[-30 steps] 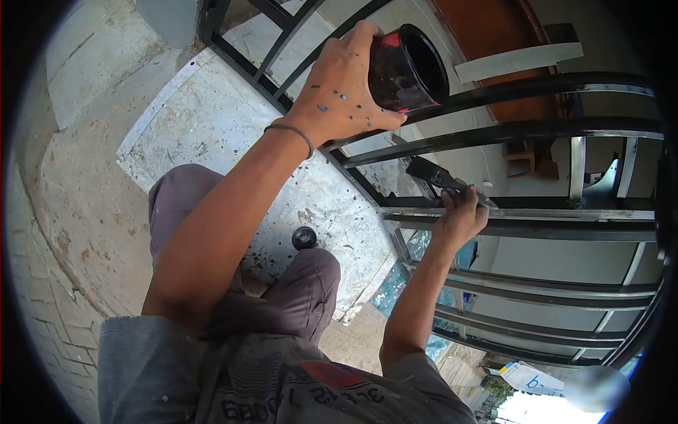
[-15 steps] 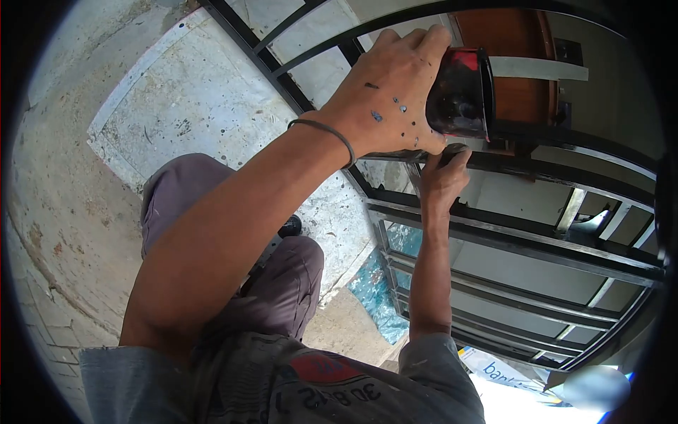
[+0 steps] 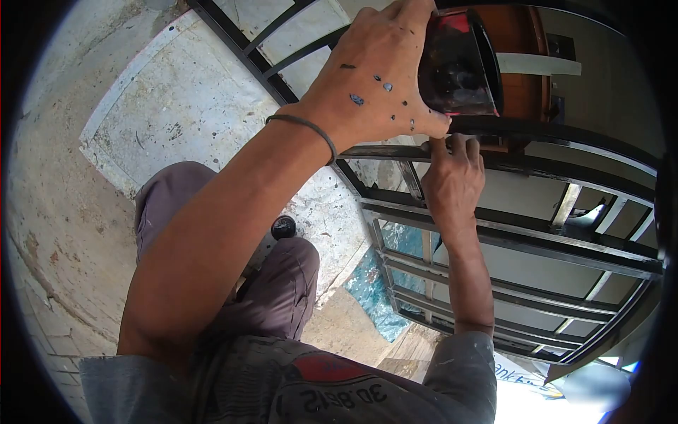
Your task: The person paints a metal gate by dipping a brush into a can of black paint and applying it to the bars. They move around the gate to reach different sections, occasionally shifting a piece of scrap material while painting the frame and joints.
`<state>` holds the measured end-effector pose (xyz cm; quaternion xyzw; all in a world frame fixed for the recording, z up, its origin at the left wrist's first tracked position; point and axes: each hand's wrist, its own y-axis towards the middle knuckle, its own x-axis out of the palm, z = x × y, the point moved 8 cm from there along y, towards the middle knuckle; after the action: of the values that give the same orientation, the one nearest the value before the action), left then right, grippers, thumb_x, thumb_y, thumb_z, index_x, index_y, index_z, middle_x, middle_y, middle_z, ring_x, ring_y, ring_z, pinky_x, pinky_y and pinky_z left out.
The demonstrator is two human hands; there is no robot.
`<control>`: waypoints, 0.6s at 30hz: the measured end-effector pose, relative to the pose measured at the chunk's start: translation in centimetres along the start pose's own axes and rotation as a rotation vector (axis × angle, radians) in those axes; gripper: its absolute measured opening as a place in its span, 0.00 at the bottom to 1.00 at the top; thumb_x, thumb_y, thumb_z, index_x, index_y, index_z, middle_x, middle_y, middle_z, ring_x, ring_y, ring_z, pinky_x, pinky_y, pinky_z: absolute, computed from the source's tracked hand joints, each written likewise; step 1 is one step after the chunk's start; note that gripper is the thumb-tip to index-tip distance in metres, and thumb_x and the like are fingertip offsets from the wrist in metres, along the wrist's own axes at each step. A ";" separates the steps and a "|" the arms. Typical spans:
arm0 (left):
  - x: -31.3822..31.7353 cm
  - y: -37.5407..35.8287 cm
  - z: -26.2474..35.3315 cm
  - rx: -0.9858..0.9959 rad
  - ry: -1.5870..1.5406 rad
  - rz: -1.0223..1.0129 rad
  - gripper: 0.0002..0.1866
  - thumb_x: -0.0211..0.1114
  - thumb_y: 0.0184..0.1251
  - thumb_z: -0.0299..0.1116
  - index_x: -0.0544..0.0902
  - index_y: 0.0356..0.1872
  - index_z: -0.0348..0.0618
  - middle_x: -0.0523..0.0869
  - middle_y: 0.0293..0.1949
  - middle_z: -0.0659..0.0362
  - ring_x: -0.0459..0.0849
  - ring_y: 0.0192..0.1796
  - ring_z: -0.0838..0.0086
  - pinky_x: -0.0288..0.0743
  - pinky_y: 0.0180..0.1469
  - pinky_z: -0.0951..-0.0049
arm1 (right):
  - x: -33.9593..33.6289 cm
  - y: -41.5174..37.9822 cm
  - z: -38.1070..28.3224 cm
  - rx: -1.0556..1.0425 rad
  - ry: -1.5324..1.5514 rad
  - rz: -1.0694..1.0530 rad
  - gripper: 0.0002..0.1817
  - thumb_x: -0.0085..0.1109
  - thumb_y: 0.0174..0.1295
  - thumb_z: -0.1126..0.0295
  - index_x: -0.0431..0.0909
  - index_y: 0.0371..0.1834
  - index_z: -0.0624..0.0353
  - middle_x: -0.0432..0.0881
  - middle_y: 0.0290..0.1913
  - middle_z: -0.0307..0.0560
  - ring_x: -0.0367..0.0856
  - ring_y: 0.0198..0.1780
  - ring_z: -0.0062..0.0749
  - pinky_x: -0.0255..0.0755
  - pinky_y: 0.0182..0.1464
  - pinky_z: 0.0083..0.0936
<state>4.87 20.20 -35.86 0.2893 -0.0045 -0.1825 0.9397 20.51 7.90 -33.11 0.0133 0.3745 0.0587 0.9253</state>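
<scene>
My left hand [image 3: 378, 88], spotted with dark paint, is wrapped round a black and red can [image 3: 458, 67] at the upper right. The can is tilted, with its rim facing right. Just below it, my right hand [image 3: 453, 180] is closed beside a black metal bar [image 3: 522, 161] of a large frame. Its curled fingers hide what they hold. Several bars of the frame, some shiny, pass behind and to the right of both hands.
A paint-spotted white board [image 3: 183, 92] lies on the concrete floor [image 3: 63, 191]. Blue-green sheeting [image 3: 378, 297] shows beneath the frame. My bent knees are at the lower centre, with a small dark round object [image 3: 283, 227] beside them. A brown wooden piece [image 3: 522, 42] stands behind the can.
My left hand and the can have moved slightly up and left. My right hand has shifted right and turned, and the dark object seen in it before is now mostly hidden.
</scene>
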 end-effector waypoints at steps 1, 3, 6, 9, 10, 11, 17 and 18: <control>-0.8 -0.1 0.5 0.002 0.002 -0.002 0.60 0.87 0.49 0.49 0.58 0.74 0.27 0.75 0.60 0.35 0.75 0.65 0.41 0.71 0.69 0.45 | 2.4 0.1 -0.8 -0.020 0.028 -0.059 0.09 0.65 0.59 0.74 0.83 0.43 0.57 0.83 0.41 0.50 0.82 0.45 0.48 0.79 0.45 0.41; -1.6 -0.1 0.9 -0.038 -0.031 -0.015 0.58 0.87 0.48 0.47 0.59 0.72 0.27 0.76 0.56 0.35 0.76 0.63 0.44 0.71 0.68 0.45 | 5.5 0.3 -3.4 -0.088 -0.002 -0.027 0.06 0.63 0.60 0.73 0.83 0.39 0.59 0.83 0.38 0.52 0.83 0.45 0.49 0.80 0.44 0.41; -0.7 1.0 -1.2 -0.054 0.022 0.040 0.54 0.86 0.49 0.45 0.61 0.69 0.29 0.76 0.54 0.36 0.78 0.60 0.43 0.73 0.65 0.46 | 9.7 0.4 -7.4 -0.117 0.078 -0.032 0.04 0.64 0.60 0.73 0.84 0.35 0.61 0.83 0.35 0.54 0.84 0.43 0.48 0.82 0.40 0.40; -2.1 0.2 0.7 -0.020 0.009 0.017 0.51 0.85 0.50 0.45 0.62 0.67 0.30 0.76 0.52 0.37 0.80 0.58 0.43 0.74 0.63 0.47 | 13.2 0.4 -10.6 -0.126 0.153 -0.025 0.04 0.64 0.59 0.73 0.85 0.34 0.62 0.85 0.34 0.57 0.84 0.42 0.47 0.84 0.38 0.37; -2.0 0.2 0.5 -0.022 0.014 0.009 0.51 0.85 0.50 0.45 0.62 0.67 0.30 0.76 0.52 0.37 0.80 0.58 0.43 0.74 0.63 0.47 | 14.1 0.3 -11.5 -0.146 0.173 -0.030 0.05 0.65 0.59 0.73 0.85 0.34 0.62 0.85 0.34 0.57 0.85 0.41 0.47 0.84 0.37 0.36; -2.0 0.3 0.4 -0.014 0.006 0.014 0.50 0.85 0.50 0.45 0.63 0.66 0.31 0.76 0.51 0.38 0.80 0.57 0.44 0.75 0.63 0.48 | 15.1 0.2 -12.4 -0.166 0.193 -0.035 0.05 0.66 0.59 0.73 0.86 0.34 0.63 0.86 0.34 0.58 0.85 0.41 0.47 0.85 0.36 0.36; -1.8 0.3 0.3 -0.003 0.064 0.050 0.48 0.85 0.51 0.46 0.63 0.64 0.33 0.77 0.49 0.40 0.82 0.56 0.48 0.76 0.62 0.52 | 20.3 -0.7 -16.2 -0.195 0.283 -0.024 0.05 0.66 0.59 0.72 0.87 0.33 0.62 0.87 0.32 0.59 0.87 0.43 0.51 0.87 0.33 0.36; -2.0 0.2 0.3 -0.023 0.084 0.060 0.48 0.85 0.50 0.47 0.63 0.64 0.33 0.77 0.49 0.41 0.82 0.57 0.49 0.77 0.62 0.52 | 21.0 -0.9 -16.9 -0.206 0.273 -0.020 0.05 0.66 0.60 0.72 0.88 0.34 0.62 0.88 0.33 0.59 0.88 0.44 0.51 0.88 0.33 0.36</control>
<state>3.09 20.90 -35.32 0.2857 0.0282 -0.1420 0.9473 23.87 9.20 -59.86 -0.0937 0.4886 0.0887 0.8629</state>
